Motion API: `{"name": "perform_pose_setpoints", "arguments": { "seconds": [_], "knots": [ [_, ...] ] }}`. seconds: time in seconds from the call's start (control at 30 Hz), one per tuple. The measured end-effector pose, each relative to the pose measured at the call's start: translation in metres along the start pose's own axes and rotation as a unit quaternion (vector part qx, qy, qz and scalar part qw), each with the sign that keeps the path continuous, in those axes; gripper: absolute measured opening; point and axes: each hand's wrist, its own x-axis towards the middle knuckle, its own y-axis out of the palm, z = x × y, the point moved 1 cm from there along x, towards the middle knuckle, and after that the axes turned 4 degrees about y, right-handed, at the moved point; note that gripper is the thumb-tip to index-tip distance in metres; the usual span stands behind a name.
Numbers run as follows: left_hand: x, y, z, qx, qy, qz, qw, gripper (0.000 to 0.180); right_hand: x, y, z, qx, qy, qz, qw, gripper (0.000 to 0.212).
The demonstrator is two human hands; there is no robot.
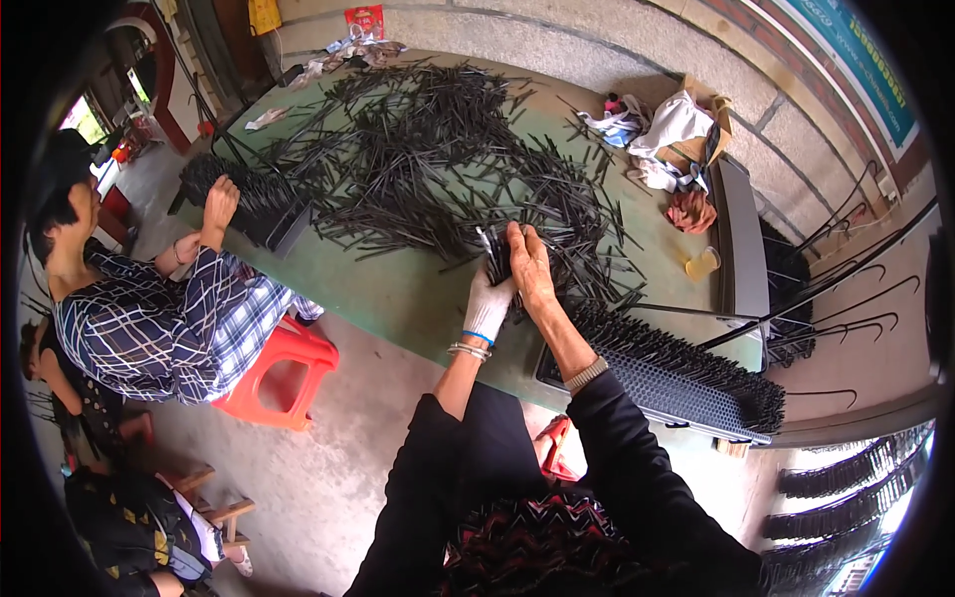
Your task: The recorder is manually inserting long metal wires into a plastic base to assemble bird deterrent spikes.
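My left hand, in a white glove with bare wrist and bracelets, is closed around a small bundle of thin black strips. Against the bundle's right side lies my bare right hand, its fingers stretched out along the strips. Both hands are over the table's near edge, by a large loose pile of the same black strips. To the right of my right forearm is a long perforated grey rack, with many black pieces standing in rows along it. What exactly the strips are, I cannot make out.
At the left, a person in a checked shirt sits on a red stool, one hand at another filled rack. Cloths and a yellowish cup stand at the table's right. Hooked metal rods project there.
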Motion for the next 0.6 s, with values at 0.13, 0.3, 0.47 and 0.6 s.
{"name": "perform_pose_setpoints", "arguments": {
  "seconds": [0.13,0.3,0.47,0.6],
  "knots": [
    [-0.019,0.000,-0.014,0.024,0.107,-0.008,0.994,0.045,-0.028,-0.017,0.039,0.114,-0.044,0.105,0.987,0.048],
    [-0.032,-0.001,0.009,0.245,0.132,-0.068,0.958,0.056,-0.047,-0.022,0.025,0.075,-0.036,0.093,0.992,0.040],
    [-0.032,-0.001,0.018,0.174,0.176,-0.047,0.968,0.051,-0.047,-0.028,0.017,0.036,-0.001,0.129,0.991,0.030],
    [-0.034,0.006,0.012,0.128,0.185,-0.028,0.974,0.044,-0.054,-0.034,0.016,0.036,-0.055,0.119,0.991,0.022]
  ]
}}
